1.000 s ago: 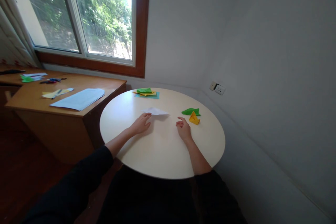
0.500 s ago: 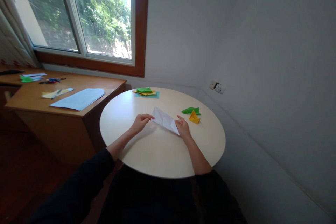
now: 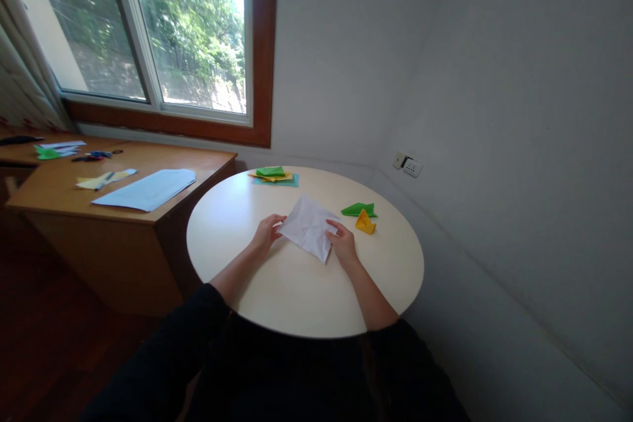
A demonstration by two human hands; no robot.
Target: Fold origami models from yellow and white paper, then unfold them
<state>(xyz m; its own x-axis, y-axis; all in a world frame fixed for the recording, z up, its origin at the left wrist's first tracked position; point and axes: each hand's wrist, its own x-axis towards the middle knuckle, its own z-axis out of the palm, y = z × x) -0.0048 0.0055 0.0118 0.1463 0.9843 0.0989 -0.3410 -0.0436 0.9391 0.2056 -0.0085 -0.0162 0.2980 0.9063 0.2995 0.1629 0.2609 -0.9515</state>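
A creased white paper sheet (image 3: 309, 229) is held a little above the round cream table (image 3: 297, 283), tilted toward me. My left hand (image 3: 266, 233) pinches its left corner and my right hand (image 3: 341, 244) grips its right edge. Just right of my right hand lie a folded yellow paper piece (image 3: 365, 222) and a folded green paper piece (image 3: 359, 210). At the table's far edge sits a small stack of green, yellow and blue papers (image 3: 275, 175).
A wooden desk (image 3: 123, 201) stands to the left of the table, with a light blue sheet (image 3: 146, 187), yellow paper (image 3: 101, 179) and scissors (image 3: 91, 156) on it. A window is behind it. Grey walls close in at the right, with a wall socket (image 3: 409, 165).
The white paper lay flat under my left hand, then both hands lifted it and opened it out into a wider sheet, drawn slightly toward me.
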